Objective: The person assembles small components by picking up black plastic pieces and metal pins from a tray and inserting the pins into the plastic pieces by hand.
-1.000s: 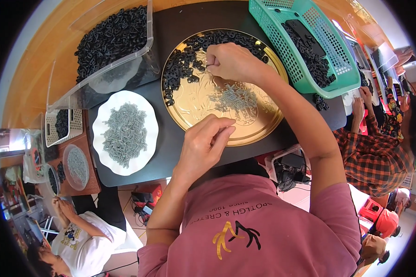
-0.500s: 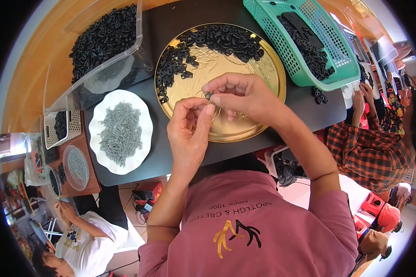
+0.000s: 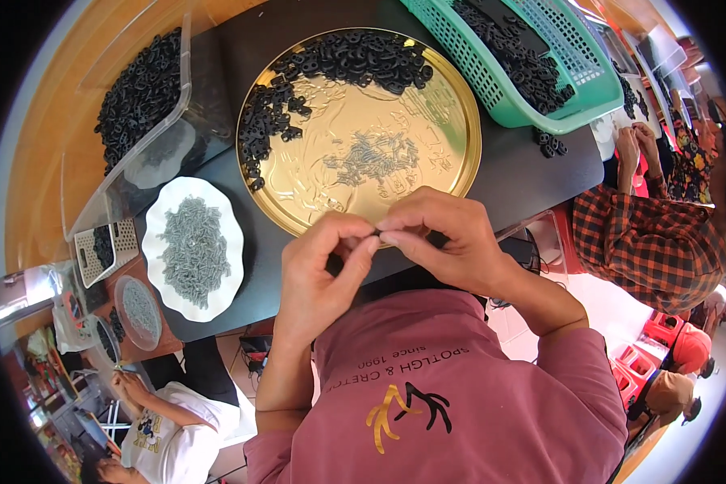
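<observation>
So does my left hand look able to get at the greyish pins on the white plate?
Probably yes: the greyish pins lie uncovered on the white plate, left of your left hand, with nothing visible standing between. That hand seems busy, though, pinching a small dark piece with your right hand.

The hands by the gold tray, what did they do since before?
The right hand left the black pieces at the far side of the gold tray and came back toward the body, meeting the left hand over the near rim. Together they pinch a small dark piece. The white plate stayed put.
</observation>
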Demonstrator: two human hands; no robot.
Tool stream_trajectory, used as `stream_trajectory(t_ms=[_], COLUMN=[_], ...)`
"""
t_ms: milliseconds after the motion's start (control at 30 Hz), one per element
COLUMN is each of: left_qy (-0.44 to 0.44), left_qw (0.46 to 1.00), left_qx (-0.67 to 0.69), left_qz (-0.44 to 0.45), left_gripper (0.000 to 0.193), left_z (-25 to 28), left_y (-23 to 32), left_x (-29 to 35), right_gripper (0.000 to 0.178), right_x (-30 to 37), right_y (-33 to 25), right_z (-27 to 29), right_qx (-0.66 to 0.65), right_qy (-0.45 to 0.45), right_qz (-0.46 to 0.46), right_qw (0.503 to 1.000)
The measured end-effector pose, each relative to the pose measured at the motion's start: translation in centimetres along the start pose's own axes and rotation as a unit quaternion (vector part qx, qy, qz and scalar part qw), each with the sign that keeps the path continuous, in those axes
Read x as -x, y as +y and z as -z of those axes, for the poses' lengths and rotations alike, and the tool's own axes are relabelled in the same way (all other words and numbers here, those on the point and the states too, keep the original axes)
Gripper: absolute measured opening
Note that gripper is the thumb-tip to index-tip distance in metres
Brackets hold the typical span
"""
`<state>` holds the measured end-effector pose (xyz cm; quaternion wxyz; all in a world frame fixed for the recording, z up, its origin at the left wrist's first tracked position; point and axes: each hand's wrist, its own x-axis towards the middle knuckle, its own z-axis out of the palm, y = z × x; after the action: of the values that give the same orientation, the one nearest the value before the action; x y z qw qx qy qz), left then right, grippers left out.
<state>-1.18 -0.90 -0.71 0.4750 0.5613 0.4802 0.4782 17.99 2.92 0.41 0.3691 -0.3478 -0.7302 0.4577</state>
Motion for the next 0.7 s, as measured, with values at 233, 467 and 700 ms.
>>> stream_trajectory(t_ms=[233,467,700], left_qy=[-0.056,-0.065,0.0], left_qw=[0.998,0.978,0.976], left_qx=[-0.017,0.185,0.216], left_qz=[0.016,0.073,0.024], left_gripper=[0.014,0.018,0.016], left_z=[-0.9,-1.5,-1.4], left_y=[0.3,0.1,-1.1], left_x=[0.1,0.3,0.3], right_gripper=[0.011,0.008,0.009], right_x=[1.9,2.4,1.0], right_y=[0.3,-0.5,0.5], right_z=[0.4,0.7,1.0], right_qx=[-0.06,-0.219,-0.02], right_qy=[0.006,-0.001,0.027], right_qz=[-0.079,-0.186,-0.042], right_qw=[0.995,0.958,0.999])
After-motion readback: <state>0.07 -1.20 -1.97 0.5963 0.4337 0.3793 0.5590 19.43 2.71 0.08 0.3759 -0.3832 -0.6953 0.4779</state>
